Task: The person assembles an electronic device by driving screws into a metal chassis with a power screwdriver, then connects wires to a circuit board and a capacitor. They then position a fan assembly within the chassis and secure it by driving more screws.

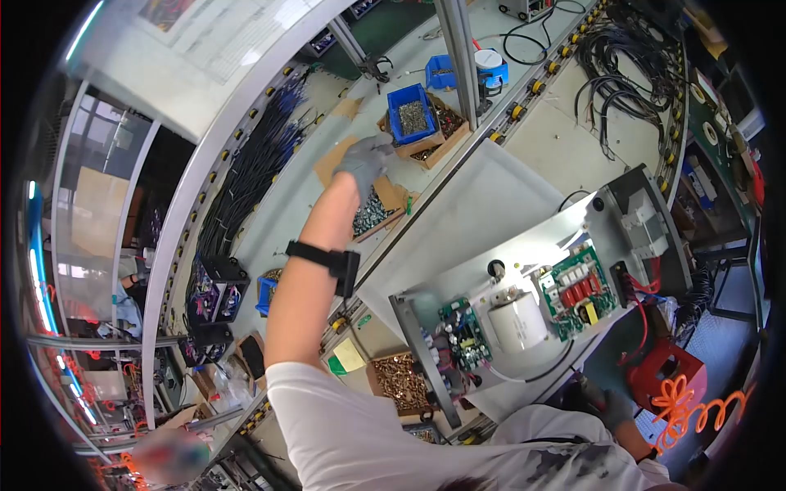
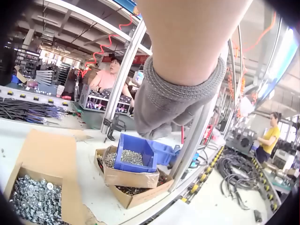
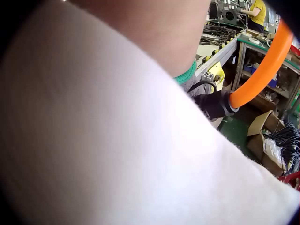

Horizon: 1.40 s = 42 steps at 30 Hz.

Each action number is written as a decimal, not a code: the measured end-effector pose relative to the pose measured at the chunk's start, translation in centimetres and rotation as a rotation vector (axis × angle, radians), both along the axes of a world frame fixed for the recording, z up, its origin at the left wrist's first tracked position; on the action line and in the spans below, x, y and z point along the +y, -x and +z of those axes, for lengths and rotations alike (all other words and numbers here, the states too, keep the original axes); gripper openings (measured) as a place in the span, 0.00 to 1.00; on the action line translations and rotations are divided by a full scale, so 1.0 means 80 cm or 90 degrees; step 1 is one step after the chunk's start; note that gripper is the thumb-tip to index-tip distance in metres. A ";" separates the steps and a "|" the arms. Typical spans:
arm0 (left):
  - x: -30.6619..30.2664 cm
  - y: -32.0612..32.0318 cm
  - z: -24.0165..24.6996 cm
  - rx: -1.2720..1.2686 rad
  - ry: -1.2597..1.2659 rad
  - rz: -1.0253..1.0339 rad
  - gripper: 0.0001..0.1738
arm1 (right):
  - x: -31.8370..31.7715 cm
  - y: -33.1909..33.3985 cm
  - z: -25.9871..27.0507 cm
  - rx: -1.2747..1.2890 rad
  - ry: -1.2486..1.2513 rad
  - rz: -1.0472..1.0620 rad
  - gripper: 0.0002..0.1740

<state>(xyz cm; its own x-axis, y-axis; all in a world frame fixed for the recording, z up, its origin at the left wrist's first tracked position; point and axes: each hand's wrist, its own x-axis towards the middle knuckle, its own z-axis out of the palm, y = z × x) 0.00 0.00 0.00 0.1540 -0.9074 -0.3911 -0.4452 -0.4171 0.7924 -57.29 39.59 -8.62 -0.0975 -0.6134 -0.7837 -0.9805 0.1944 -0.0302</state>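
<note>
My left hand (image 1: pixel 364 164) wears a grey glove and reaches over the bench beside the blue bin (image 1: pixel 411 113) of small screws. Below that hand in the head view lies an open cardboard box of silvery screws (image 1: pixel 373 214). In the left wrist view the gloved left hand (image 2: pixel 166 105) is bent downward, its fingertips hidden. My right hand (image 1: pixel 610 407), gloved and in shadow, is low beside the metal chassis (image 1: pixel 450 282), gripping a dark air tool. In the right wrist view an orange hose (image 3: pixel 265 65) meets its black fitting (image 3: pixel 215 104); a white sleeve covers most of the hand.
The chassis carries green circuit boards (image 1: pixel 577 290) and a large white cylinder (image 1: pixel 517 322). A metal post (image 1: pixel 457 57) rises beside the blue bin. Black cables (image 1: pixel 630 69) lie at the upper right; a box of brass-coloured parts (image 1: pixel 399 383) is nearer. Other people (image 2: pixel 269 138) work beyond.
</note>
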 end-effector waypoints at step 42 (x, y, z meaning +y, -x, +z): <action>0.642 0.466 0.035 0.313 0.065 -0.265 0.13 | 0.089 -0.038 0.157 -0.777 0.681 0.023 0.34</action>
<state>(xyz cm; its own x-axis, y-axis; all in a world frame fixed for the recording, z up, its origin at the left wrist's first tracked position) -37.31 51.39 2.79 -0.3936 -0.8888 -0.2347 -0.1287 -0.1996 0.9714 -54.25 46.72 3.97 0.2549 -0.8877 0.3834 -0.2770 -0.4469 -0.8506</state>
